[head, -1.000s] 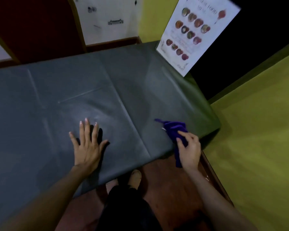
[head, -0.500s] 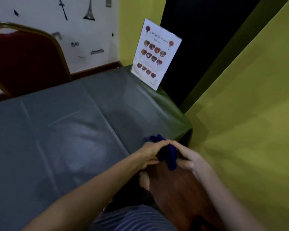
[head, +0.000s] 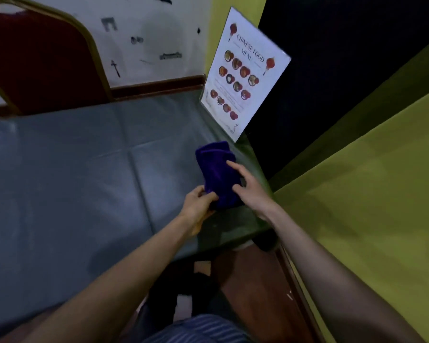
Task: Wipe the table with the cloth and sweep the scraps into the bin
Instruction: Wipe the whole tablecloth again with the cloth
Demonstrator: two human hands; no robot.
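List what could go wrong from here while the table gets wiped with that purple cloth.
1. The menu stand stands just beyond the purple cloth; a forward stroke could well topple it.
2. The cloth sits near the table edge on the right, so scraps might fall to the floor; no bin is in view.
3. The left hand and right hand hold it bunched, which likely wipes narrowly.

A laminated menu card (head: pixel 243 75), headed "Chinese Food Menu", stands tilted at the far right corner. A red chair (head: pixel 35 58) with a gold frame stands behind; white wall (head: pixel 154 33) carries small dark decals, possibly stickers. Yellow-green wall (head: pixel 369 194) at right.
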